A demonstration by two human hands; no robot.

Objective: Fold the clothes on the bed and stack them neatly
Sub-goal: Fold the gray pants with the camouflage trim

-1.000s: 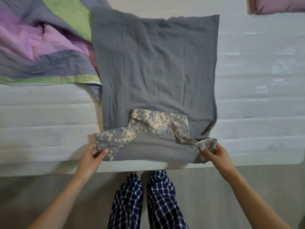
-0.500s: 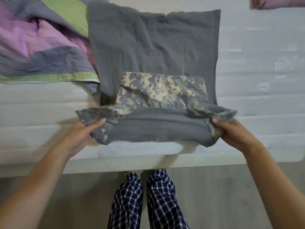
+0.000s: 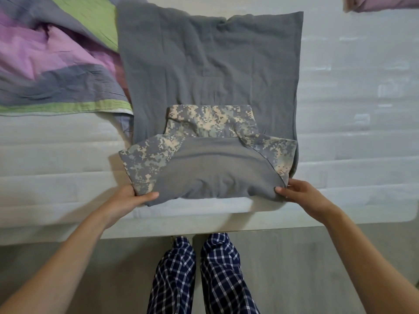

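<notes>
A grey shirt [image 3: 210, 64] with camouflage shoulders and collar lies flat on the white bed [image 3: 353, 132], its hem toward the far side. The near shoulder end is folded over onto the body, with the camouflage collar [image 3: 210, 120] facing up. My left hand [image 3: 127, 201] pinches the near left corner of that fold, thumb on top. My right hand [image 3: 301, 196] pinches the near right corner the same way. Both corners sit just inside the bed's near edge.
A rumpled quilt [image 3: 56, 62] in purple, grey and green lies at the far left, touching the shirt's left side. A pink folded item [image 3: 383, 3] shows at the top right corner. My legs in blue checked trousers [image 3: 199, 275] stand at the bed's edge.
Both hands lifted the near end of the shirt up and away from me, then lowered it back toward the near edge. The folded shoulder part now lies flatter and wider on the shirt body.
</notes>
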